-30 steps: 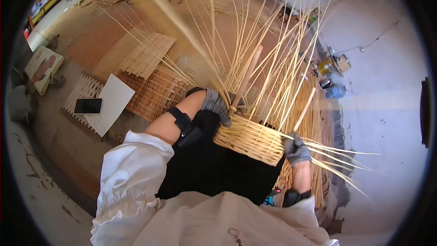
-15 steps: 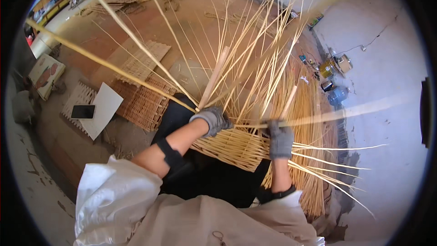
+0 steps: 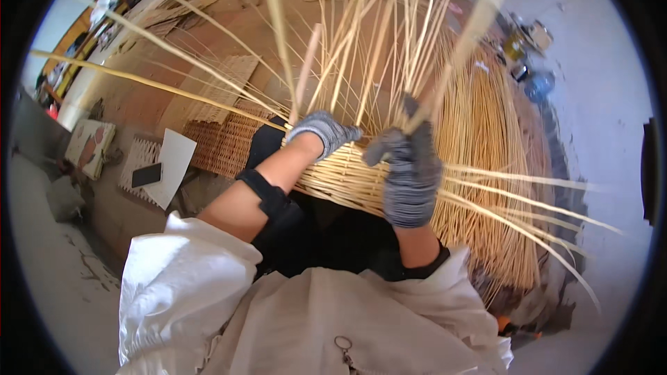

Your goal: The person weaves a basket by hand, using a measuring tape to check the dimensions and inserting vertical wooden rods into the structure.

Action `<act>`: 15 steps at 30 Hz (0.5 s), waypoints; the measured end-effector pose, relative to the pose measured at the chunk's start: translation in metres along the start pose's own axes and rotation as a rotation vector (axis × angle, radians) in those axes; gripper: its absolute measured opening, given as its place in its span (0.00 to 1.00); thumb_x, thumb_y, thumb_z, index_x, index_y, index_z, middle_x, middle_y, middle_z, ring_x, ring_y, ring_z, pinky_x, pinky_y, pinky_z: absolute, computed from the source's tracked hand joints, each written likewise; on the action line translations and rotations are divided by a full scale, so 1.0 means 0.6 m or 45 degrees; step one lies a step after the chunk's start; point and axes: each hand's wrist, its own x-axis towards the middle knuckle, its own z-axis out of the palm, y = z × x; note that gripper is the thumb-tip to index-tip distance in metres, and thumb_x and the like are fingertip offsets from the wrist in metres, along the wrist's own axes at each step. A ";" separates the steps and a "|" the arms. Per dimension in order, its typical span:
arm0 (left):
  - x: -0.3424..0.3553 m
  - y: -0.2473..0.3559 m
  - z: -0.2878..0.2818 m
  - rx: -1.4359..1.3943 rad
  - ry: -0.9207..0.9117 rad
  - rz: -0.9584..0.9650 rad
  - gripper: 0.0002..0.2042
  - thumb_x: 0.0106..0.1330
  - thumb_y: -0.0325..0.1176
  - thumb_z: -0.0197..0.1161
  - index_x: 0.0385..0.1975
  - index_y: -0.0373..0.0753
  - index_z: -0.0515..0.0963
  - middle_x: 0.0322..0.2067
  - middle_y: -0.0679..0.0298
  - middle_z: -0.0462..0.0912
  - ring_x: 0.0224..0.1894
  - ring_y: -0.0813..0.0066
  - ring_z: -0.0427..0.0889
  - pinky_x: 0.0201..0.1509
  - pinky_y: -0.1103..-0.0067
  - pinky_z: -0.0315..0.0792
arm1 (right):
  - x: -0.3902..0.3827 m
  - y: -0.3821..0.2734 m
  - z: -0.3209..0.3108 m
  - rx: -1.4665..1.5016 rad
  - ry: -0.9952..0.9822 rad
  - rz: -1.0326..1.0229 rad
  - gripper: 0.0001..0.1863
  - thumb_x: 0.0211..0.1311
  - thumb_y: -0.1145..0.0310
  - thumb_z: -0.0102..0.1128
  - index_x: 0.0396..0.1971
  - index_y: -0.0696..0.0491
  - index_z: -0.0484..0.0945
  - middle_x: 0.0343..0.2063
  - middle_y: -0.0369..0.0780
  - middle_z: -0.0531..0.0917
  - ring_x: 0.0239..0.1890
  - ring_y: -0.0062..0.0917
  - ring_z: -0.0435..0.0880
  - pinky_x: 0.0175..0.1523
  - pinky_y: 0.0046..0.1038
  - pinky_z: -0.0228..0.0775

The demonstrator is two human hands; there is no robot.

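Observation:
A pale wicker basket (image 3: 340, 184) with tightly woven sides rests over my lap, long stakes fanning out from it. At its upper left edge my left hand (image 3: 323, 134), in a grey knitted glove, is closed on the weave beside a flat wooden stake (image 3: 305, 69). My right hand (image 3: 408, 177), gloved alike, is raised over the basket's right part. Its fingers are closed around a thick wicker rod (image 3: 455, 62), which slants up to the upper right and blurs. The palm side and fingertips of both hands are partly hidden.
A large bundle of loose rods (image 3: 486, 187) lies to the right. Several rod ends (image 3: 528, 194) stick out rightward from the basket. Woven panels (image 3: 229, 140), a phone (image 3: 146, 175) on a white sheet (image 3: 174, 160) and a picture board (image 3: 90, 147) lie left. Bottles (image 3: 538, 85) stand by the wall.
The rod in my right hand has swung from pointing right to pointing up. That hand has risen and turned; my left hand stays at the basket's edge. The whole view has shifted.

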 end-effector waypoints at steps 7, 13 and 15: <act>-0.005 0.080 0.056 0.028 -0.223 0.630 0.22 0.57 0.49 0.59 0.44 0.37 0.76 0.40 0.49 0.80 0.47 0.54 0.77 0.52 0.68 0.69 | 0.067 -0.030 -0.109 0.200 0.127 0.470 0.17 0.57 0.76 0.50 0.48 0.59 0.68 0.30 0.43 0.77 0.29 0.27 0.78 0.46 0.32 0.74; -0.001 0.111 0.068 0.106 -0.085 0.297 0.23 0.60 0.53 0.54 0.40 0.38 0.77 0.38 0.51 0.81 0.45 0.56 0.78 0.49 0.68 0.71 | 0.218 0.063 -0.028 -1.753 -0.485 -0.351 0.40 0.50 0.74 0.62 0.62 0.54 0.51 0.51 0.49 0.70 0.50 0.40 0.72 0.58 0.28 0.64; -0.010 0.118 0.068 0.129 -0.029 0.255 0.25 0.59 0.54 0.54 0.44 0.37 0.75 0.42 0.50 0.79 0.48 0.57 0.77 0.52 0.69 0.69 | 0.252 0.060 -0.019 -1.471 -0.244 0.027 0.38 0.52 0.72 0.62 0.62 0.53 0.51 0.51 0.50 0.70 0.50 0.40 0.72 0.58 0.33 0.65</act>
